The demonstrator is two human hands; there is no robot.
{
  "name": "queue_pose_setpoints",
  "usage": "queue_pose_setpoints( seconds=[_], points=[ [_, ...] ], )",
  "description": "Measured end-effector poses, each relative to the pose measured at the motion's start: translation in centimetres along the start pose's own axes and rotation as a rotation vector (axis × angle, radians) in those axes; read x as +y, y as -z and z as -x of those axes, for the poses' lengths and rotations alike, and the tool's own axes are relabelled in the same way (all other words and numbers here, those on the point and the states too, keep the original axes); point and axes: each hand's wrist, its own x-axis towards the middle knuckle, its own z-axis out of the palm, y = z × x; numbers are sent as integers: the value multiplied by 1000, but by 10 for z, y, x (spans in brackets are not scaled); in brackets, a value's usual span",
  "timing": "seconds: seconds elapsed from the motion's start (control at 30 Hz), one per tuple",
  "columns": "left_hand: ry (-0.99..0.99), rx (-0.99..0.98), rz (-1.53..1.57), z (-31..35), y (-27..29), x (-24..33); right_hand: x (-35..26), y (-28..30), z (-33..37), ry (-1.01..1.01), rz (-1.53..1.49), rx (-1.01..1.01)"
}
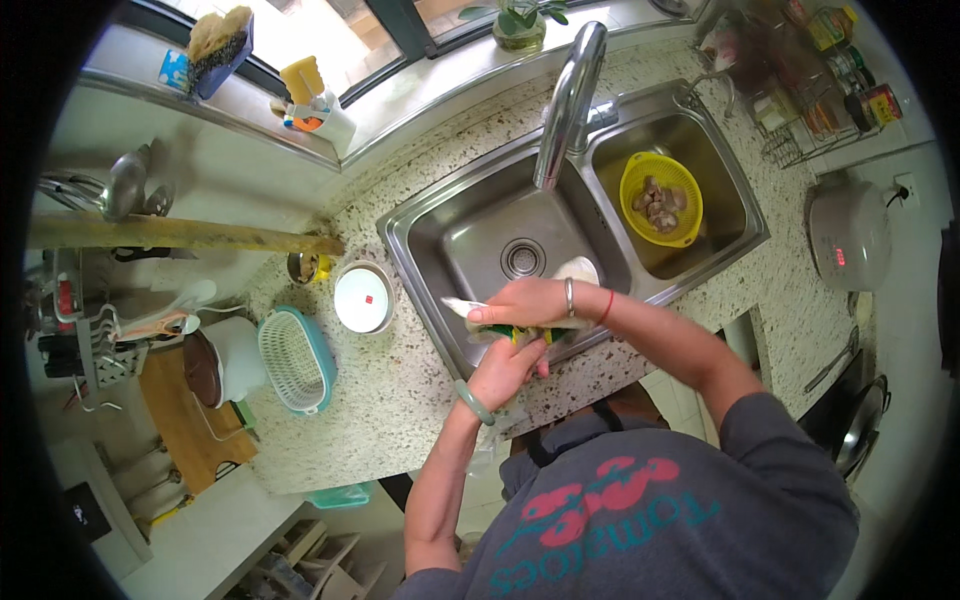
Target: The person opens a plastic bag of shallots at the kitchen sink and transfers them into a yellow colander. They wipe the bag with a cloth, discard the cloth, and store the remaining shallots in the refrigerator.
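Observation:
Over the near rim of the left sink basin (470, 220), my two hands come together on a white thing with green and yellow patches (553, 337). It looks like a bag or packet, but my hands hide most of it and I cannot tell its kind. My right hand (530, 303), with a silver bangle and a red string at the wrist, lies closed across its top. Below it, my left hand (505, 375), wearing a pale green bangle, grips it with bent fingers. White parts stick out on both sides of my right hand.
A yellow colander (682, 236) with pieces of raw meat sits in the right basin. The faucet (572, 105) arches over the sink. On the left counter stand a white lidded container (363, 300) and a teal-and-white basket (327, 362). A spice rack (815, 150) is at far right.

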Motion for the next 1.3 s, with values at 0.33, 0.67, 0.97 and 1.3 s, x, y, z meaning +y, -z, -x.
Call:
queue_pose_setpoints(
  seconds=[0.33,0.67,0.97,1.3],
  points=[
    [-132,214,114,-2,29,10,32,-7,36,180,-778,339],
    [-100,361,-900,0,-9,5,71,-9,18,-184,-206,512],
    [82,252,126,6,19,-13,97,12,25,-270,-947,755],
    [-243,464,359,7,-13,-22,-11,-54,61,578,503,617]
  ],
)
